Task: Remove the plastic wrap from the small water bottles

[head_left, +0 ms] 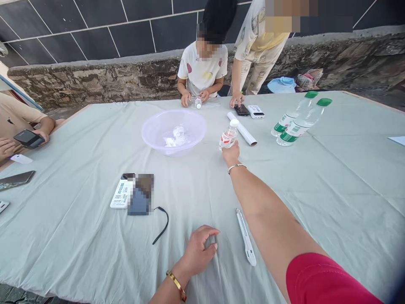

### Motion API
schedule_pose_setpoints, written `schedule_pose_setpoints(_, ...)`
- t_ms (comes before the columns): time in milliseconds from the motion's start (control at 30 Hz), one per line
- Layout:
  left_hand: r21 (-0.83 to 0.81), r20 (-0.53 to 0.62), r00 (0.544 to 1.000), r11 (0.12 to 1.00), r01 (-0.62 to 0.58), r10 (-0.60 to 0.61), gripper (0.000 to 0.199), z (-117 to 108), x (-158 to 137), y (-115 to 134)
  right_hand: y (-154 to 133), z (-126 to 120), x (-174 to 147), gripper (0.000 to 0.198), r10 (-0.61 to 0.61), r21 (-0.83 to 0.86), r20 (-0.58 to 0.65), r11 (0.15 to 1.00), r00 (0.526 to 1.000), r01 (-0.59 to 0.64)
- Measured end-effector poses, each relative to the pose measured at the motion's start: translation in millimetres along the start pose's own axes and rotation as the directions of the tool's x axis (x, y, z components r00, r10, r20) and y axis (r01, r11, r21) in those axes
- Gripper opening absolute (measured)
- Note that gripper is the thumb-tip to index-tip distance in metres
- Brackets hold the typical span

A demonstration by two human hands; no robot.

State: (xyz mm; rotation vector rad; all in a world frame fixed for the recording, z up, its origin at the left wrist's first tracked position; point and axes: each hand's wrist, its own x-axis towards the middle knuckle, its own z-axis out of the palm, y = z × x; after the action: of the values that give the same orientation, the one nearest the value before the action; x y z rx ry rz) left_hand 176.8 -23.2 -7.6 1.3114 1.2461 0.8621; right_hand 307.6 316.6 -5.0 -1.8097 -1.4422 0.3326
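Note:
Stretched out across the table, my right hand (231, 153) is wrapped round the lower part of a small clear bottle (229, 136) with a white cap and a red-and-white label. The bottle leans slightly to the right. My left hand (200, 250) rests near the front of the cloth, thumb and fingers apart, with nothing in it. To its right lies a white utility knife (244, 237). A pale purple basin (152, 141) with crumpled white material (177, 136) inside stands left of the bottle. Just behind the bottle is a white roll (242, 128).
Two tall water bottles (292, 131) with green caps stand at the right. A white power bank (122, 192) and a black strap (163, 226) lie left of centre. Across the table, one person holds a small bottle (198, 102); another touches a dark phone (241, 110). Someone sits at the left.

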Motion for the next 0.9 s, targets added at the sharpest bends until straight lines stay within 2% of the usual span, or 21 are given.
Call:
schedule_pose_setpoints(133,0.038,-0.030,0.999,0.999,-0.029,0.030,0.037,3,2,-3,-11,-11,-41,0.041,0.130,0.081,0.042,0.988,0.991,-0.133)
schedule_pose_setpoints(200,0.065,-0.041,0.998,0.996,-0.053,0.056,0.037,5,3,-7,-20,-15,-76,0.053,0.123,0.132,0.067,0.983,0.990,-0.131)
schedule_pose_setpoints(267,0.089,-0.059,0.993,0.991,-0.096,0.101,0.038,8,5,-10,-26,-19,-117,0.055,0.095,0.182,0.096,0.977,0.991,-0.111)
schedule_pose_setpoints(333,0.107,-0.104,0.985,0.986,-0.128,0.139,0.034,10,6,-14,-27,-24,-163,0.052,0.070,0.244,0.118,0.965,0.991,-0.097)
schedule_pose_setpoints(400,0.135,-0.160,0.975,0.982,-0.131,0.152,0.025,13,6,-17,-19,-32,-206,0.048,0.026,0.431,0.138,0.898,0.990,-0.084)
schedule_pose_setpoints(500,0.271,-0.168,0.962,0.949,-0.164,0.214,0.020,19,3,-20,0,-47,-254,0.039,0.016,0.551,0.167,0.828,0.986,-0.107)
schedule_pose_setpoints(633,0.463,-0.126,0.942,0.858,-0.222,0.312,0.020,25,-1,-23,17,-59,-273,0.033,-0.015,0.492,0.153,0.868,0.988,-0.063)
schedule_pose_setpoints(800,0.493,-0.154,0.936,0.845,-0.205,0.317,0.022,24,-2,-25,15,-59,-270,0.031,-0.070,0.432,0.132,0.902,0.989,0.006)
schedule_pose_setpoints(900,0.514,-0.168,0.928,0.833,-0.204,0.331,0.021,24,-1,-25,21,-74,-278,0.030,-0.136,0.397,0.124,0.914,0.983,0.077)
